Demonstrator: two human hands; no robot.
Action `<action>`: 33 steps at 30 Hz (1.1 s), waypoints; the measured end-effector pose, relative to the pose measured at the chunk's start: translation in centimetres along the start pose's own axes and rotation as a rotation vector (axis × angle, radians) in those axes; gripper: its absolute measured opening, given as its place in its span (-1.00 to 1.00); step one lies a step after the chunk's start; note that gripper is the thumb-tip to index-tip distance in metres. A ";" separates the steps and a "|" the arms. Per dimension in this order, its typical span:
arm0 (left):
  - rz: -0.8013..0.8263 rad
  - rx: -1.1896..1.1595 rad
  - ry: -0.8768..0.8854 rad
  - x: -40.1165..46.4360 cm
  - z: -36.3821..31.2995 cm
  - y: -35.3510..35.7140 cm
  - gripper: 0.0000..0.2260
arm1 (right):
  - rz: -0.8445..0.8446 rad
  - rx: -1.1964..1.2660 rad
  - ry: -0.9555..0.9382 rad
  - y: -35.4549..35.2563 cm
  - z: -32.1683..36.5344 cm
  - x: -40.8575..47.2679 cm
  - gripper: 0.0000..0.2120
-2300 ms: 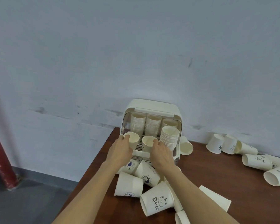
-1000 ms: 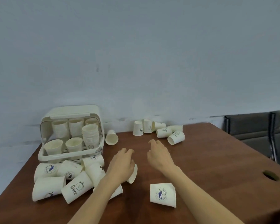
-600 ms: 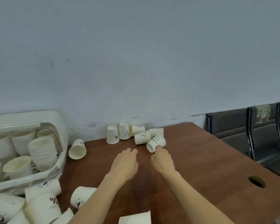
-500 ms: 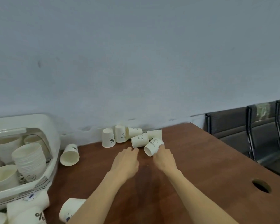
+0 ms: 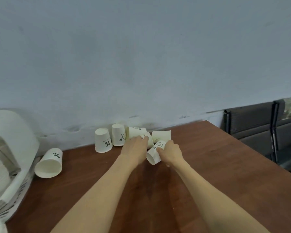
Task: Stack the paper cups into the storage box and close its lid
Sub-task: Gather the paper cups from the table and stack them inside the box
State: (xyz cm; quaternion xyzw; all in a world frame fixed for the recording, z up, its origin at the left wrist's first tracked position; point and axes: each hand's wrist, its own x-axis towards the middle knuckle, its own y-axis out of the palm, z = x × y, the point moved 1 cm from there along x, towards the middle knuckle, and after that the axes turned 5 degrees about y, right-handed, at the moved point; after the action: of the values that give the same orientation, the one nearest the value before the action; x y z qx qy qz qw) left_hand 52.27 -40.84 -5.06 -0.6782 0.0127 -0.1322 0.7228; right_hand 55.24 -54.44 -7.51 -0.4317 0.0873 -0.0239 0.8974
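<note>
centrally, both bare hands reach a cluster of white paper cups (image 5: 133, 138) lying and standing against the grey wall (image 5: 141, 56) on the brown wooden surface (image 5: 208, 165). right hand (image 5: 170, 153): fingers curled around a tipped white paper cup with a smiley print (image 5: 155, 153). left hand (image 5: 135, 149): fingers extended onto a lying cup; whether they grip it cannot be told. far left, the white plastic storage box (image 5: 12, 165), lid raised, holds stacked cups; one percent-marked cup (image 5: 49, 163) lies beside it.
</note>
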 end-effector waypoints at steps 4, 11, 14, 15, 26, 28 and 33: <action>-0.018 0.084 0.036 2.4 -0.1 0.8 -0.57 | 0.011 0.023 -0.011 -0.3 -0.3 0.3 -0.56; 0.081 0.311 0.090 5.4 -0.8 1.0 -0.65 | 0.053 -0.082 -0.098 -1.1 -1.4 -0.8 -0.66; 0.129 0.374 0.082 5.4 -0.8 1.5 -0.73 | 0.052 -0.167 -0.163 -1.8 -1.6 -1.9 -0.78; 0.126 0.388 0.084 5.2 -0.8 1.5 -0.74 | 0.044 -0.197 -0.180 -2.0 -1.5 -2.1 -0.80; 0.058 0.345 0.038 -2.4 2.3 -3.0 -0.69 | -0.089 -0.316 -0.327 -4.1 0.8 -8.4 -0.83; 0.038 0.336 0.016 -4.9 2.9 -4.6 -0.66 | -0.118 -0.317 -0.363 -4.7 1.9 -10.1 -0.82; -0.016 0.294 -0.028 -11.0 4.9 -8.2 -0.68 | -0.162 -0.309 -0.435 -5.6 4.9 -14.3 -0.78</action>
State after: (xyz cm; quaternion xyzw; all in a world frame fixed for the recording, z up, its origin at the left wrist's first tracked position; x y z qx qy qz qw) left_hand 41.17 -34.09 1.66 -0.5670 -0.0223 -0.1286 0.8133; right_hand 42.23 -52.46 1.76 -0.5642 -0.1398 0.0111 0.8136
